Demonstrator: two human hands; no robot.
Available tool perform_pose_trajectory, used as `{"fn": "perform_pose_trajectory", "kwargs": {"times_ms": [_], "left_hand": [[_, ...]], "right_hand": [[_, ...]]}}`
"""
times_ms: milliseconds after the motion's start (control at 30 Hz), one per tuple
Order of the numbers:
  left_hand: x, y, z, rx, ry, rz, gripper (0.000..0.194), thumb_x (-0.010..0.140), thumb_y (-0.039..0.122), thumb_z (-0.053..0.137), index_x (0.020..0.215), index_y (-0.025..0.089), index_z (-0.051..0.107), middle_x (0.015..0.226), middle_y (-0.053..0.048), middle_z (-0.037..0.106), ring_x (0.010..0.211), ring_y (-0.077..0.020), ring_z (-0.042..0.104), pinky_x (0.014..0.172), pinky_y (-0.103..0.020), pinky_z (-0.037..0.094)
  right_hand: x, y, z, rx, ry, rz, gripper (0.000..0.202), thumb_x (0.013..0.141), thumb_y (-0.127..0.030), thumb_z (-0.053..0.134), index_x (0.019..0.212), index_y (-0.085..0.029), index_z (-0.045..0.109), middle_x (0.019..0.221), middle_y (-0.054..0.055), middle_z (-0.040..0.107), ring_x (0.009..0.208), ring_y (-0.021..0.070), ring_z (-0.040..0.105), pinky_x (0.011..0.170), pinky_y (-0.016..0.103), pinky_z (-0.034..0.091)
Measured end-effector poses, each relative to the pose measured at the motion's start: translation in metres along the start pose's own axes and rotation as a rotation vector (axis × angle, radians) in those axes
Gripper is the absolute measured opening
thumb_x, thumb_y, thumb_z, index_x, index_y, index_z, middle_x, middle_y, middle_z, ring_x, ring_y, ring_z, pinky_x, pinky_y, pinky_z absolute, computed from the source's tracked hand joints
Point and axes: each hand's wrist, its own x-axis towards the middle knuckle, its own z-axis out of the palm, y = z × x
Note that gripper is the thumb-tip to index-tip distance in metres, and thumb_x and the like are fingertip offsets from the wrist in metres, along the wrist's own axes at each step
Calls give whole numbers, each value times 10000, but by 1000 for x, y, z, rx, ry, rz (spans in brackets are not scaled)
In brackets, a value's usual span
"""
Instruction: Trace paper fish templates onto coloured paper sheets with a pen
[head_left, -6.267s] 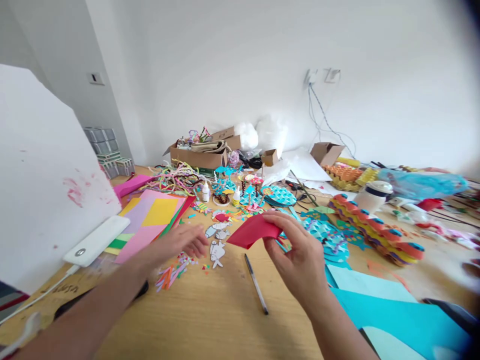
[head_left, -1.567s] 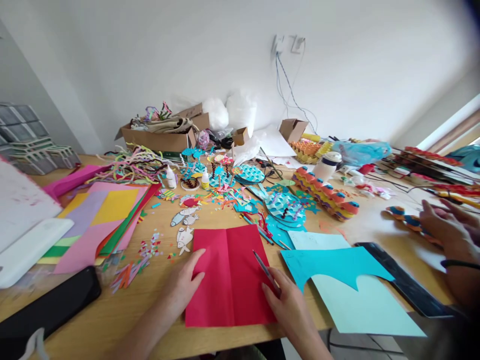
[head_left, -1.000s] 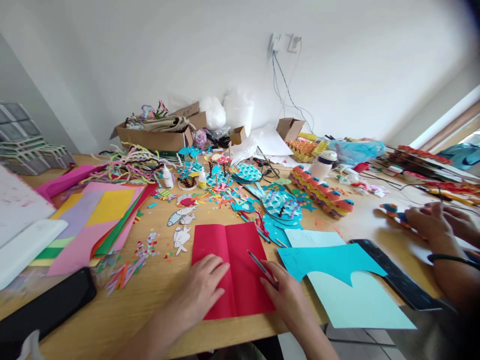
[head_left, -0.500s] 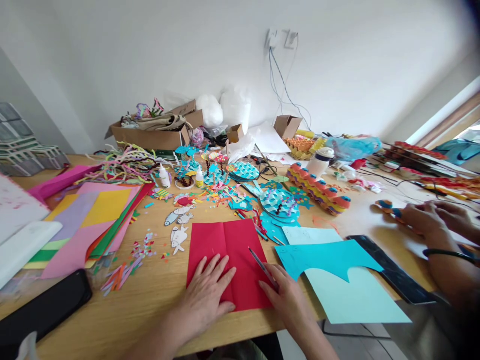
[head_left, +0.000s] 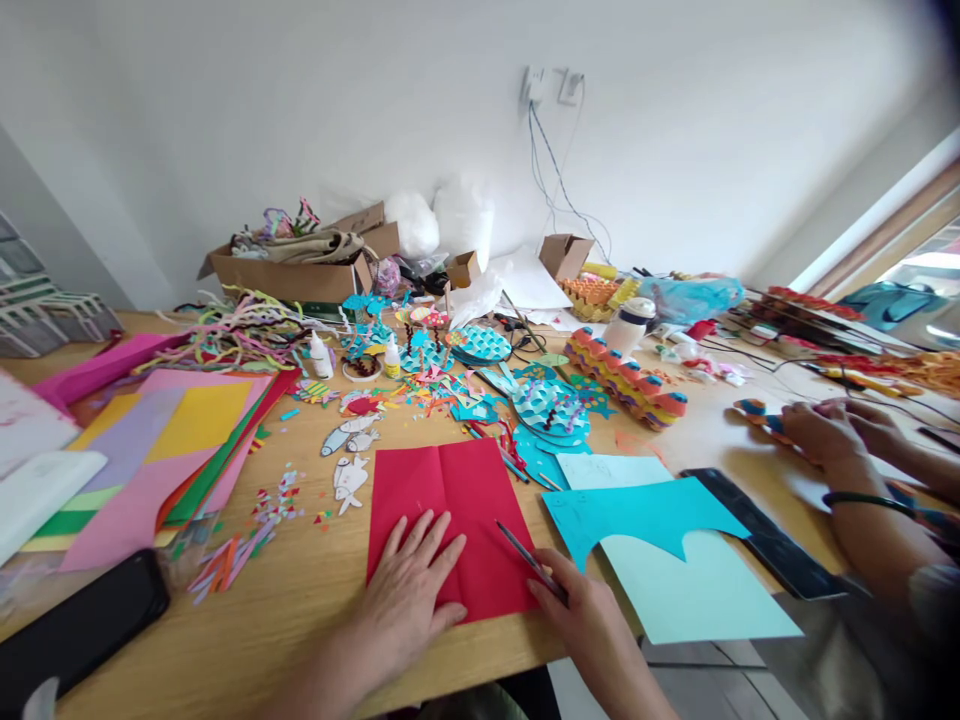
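A sheet of red paper (head_left: 480, 490) with a fold down its middle lies at the table's front edge. My left hand (head_left: 412, 575) rests flat on its lower left part, fingers spread. Between the fingers of my right hand (head_left: 581, 605) is a slim dark pencil (head_left: 525, 555), its tip pointing up and left over the right half of the sheet. Whether the tip touches the paper I cannot tell. A small faint mark shows above my left fingers. Right of the sheet, a cut piece of blue paper (head_left: 637, 515) lies across pale green paper (head_left: 675, 590).
Paper fish (head_left: 350, 482) and coloured scraps (head_left: 277, 500) lie beyond and left. Farther left are stacked coloured sheets (head_left: 135, 480) and a black phone (head_left: 90, 625). Glue bottles (head_left: 320, 355) and a painted egg-carton strip (head_left: 626, 380) stand behind. Another person's hands (head_left: 821, 435) work at right.
My right hand and the pencil have drawn back slightly toward me and to the right over the red paper. My left hand stays flat in place. The view has shifted a little.
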Motion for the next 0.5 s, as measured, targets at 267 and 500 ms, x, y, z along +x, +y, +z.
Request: {"fn": "perform_pose_trajectory", "kwargs": {"times_ms": [267,500], "left_hand": [[-3,6,-8,-4,-36,-36,649,778,378,580,1363,285,316,1472,-59,224,1346,-284,172,1083,-524,162],[-8,9,-12,-20,-82,-70,653,769,364,588,1361,282,324,1474,-64,206,1345,-294,171,1081,-533,160]], "right_hand": [[-3,1,-6,-63,-94,28,260,755,-325,416,847,-242,645,620,31,672,563,211,624,518,259,399],[-4,-4,-11,-39,-42,37,242,787,-350,418,816,-254,638,648,33,681,605,214,636,512,255,384]]}}
